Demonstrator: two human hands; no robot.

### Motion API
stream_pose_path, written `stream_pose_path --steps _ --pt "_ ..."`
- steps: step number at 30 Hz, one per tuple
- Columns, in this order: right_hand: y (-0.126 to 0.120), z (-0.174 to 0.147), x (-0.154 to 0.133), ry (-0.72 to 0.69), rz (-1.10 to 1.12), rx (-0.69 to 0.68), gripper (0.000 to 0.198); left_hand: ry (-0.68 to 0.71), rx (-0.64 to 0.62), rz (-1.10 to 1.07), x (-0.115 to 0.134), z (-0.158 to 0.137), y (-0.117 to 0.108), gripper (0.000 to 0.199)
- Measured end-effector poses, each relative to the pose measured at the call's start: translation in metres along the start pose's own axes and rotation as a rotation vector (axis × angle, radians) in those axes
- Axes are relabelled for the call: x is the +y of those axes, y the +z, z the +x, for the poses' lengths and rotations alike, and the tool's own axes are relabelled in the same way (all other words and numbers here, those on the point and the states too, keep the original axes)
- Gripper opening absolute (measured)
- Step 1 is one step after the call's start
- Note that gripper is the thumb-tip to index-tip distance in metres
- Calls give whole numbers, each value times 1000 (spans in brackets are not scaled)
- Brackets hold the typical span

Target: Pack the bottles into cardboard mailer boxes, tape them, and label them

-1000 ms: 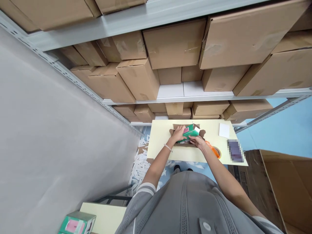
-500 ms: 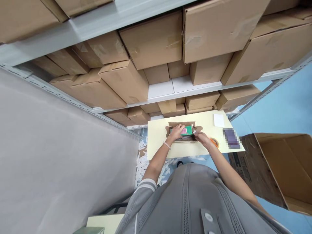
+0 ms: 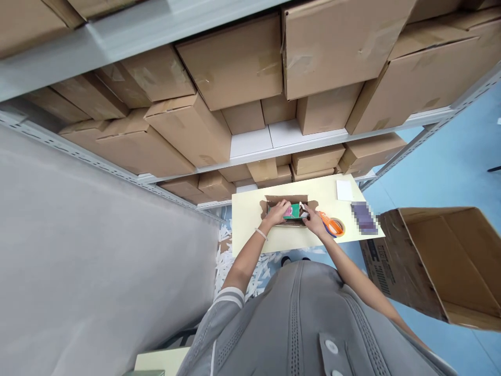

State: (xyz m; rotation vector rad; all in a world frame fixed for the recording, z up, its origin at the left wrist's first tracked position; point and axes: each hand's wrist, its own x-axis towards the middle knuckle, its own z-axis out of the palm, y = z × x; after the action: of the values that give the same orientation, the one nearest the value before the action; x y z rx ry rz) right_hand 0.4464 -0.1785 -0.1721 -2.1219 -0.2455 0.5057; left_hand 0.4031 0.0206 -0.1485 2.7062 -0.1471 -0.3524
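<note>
Green pack [image 3: 296, 210]: located inside the open carton [image 3: 288, 199] on the table [image 3: 250, 230]. Left hand [image 3: 277, 213] lies over its left part, fingers bent onto it; grip closure cannot be determined. Right hand [image 3: 314, 222] is at the right end, fingers close together; whether they pinch anything cannot be determined. Judged as thin printed card: probably light, fairly stiff, slightly slippery, easily dented at corners. Recommended hold: both long sides, flat fingers, light pressure.
</note>
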Motion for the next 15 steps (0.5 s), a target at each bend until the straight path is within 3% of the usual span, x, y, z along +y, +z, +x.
stream_pose_path --steps 4,15 --pt "6 -3 0 -6 -177 -10 58 -45 17 66 2 1 5 65" --pt "8 8 -1 -23 -316 -108 48 -49 -11 93 -4 10 9 69"
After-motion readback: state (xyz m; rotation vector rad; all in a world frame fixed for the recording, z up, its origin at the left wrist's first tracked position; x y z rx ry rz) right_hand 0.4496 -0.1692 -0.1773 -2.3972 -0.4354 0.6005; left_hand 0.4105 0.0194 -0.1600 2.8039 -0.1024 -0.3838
